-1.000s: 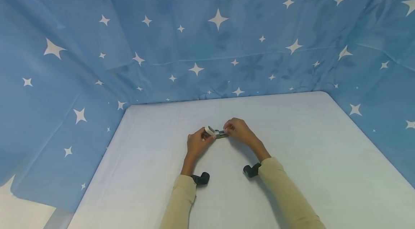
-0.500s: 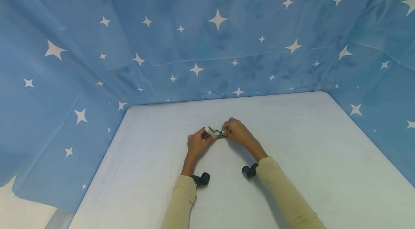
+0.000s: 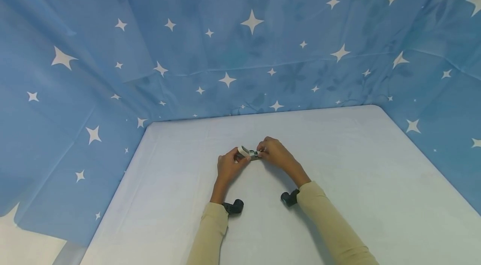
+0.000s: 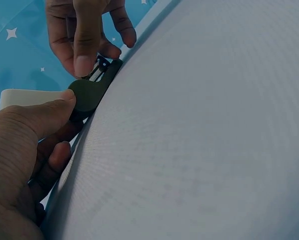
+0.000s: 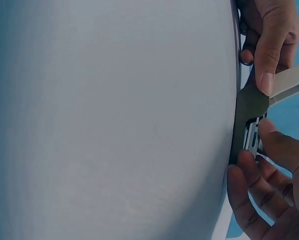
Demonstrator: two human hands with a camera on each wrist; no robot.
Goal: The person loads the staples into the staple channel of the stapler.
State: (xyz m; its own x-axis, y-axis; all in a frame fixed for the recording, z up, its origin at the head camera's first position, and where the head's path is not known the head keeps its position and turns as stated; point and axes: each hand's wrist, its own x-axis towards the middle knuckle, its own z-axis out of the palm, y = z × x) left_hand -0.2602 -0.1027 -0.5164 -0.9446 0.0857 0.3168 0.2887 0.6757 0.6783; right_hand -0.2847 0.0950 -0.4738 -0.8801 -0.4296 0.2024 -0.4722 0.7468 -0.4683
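A small stapler [image 3: 254, 155] lies near the middle of the table, its white cover [image 5: 289, 81] swung up and back from a dark green base [image 4: 87, 95]. My left hand [image 3: 228, 166] grips the hinge end, with the thumb pressed on the side of the green body. At the other end, my right hand [image 3: 277, 154] pinches at the slotted metal rail [image 5: 251, 136] between thumb and fingertips. The right fingers hide part of the rail, and whether they hold staples there I cannot tell.
A white-covered table [image 3: 357, 156] spreads around both hands. Blue curtains [image 3: 285, 52] with white stars rise along its back and sides. Each wrist carries a black camera, the left one [image 3: 236, 206] and the right one [image 3: 288, 198].
My right hand has shifted slightly left along the stapler's metal rail, covering more of it, then stays nearly still. My left hand keeps its grip in the same place.
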